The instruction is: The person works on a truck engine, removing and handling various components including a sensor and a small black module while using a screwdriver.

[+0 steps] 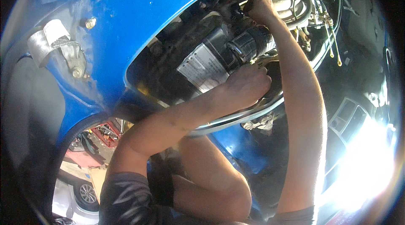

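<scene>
Both my hands reach into an opening in blue-painted metal, over an engine. My left hand (249, 83) is curled closed just below a black ribbed hose (253, 41); whatever is in its fingers is hidden. Beside it lies a black plastic housing (217, 43) bearing a white label (200, 67). Farther in, my right hand (261, 10) is closed, knuckles up, against the curved pale metal pipes (291, 3). I cannot make out what its fingers grip. My right forearm passes just right of the ribbed hose.
A blue panel (114, 26) with a bolted strap bracket (71, 54) fills the left. Thin cables with ring ends (335, 50) hang at the right. Crumpled cloth (259, 123) lies beyond the opening's rim (236, 119). A red tool tray (107, 134) shows lower left. Bright glare covers the lower right.
</scene>
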{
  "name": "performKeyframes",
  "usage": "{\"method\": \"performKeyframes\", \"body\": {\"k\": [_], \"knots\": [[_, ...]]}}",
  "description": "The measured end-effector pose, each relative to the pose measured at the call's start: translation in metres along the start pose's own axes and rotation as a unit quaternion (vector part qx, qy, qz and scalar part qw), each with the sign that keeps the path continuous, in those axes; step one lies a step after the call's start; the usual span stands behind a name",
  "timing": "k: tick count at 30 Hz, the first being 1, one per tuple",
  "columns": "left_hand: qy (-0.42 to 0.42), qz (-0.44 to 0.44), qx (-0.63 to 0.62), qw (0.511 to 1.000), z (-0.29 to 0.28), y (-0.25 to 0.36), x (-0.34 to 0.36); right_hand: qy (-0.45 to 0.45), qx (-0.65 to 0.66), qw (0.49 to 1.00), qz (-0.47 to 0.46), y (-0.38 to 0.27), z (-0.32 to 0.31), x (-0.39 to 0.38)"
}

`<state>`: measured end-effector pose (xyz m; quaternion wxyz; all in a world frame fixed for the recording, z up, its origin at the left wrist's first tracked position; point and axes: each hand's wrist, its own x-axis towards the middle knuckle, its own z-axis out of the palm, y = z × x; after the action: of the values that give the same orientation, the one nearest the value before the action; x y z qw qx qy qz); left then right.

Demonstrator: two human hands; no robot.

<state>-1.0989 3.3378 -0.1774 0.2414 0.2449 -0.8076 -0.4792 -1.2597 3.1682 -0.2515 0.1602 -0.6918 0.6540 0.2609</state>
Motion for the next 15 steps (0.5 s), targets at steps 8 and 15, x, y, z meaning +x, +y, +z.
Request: {"method": "performKeyframes", "body": {"k": [8,15], "knots": [[0.001,-0.020,0.014,1.000,0.003,0.000,0.000,0.027,-0.006,0.999,0.027,-0.009,0.006,0.003],[-0.026,-0.037,-0.018,0.999,0.001,-0.002,0.001,0.047,-0.072,0.996,-0.022,-0.010,0.006,-0.005]]}}
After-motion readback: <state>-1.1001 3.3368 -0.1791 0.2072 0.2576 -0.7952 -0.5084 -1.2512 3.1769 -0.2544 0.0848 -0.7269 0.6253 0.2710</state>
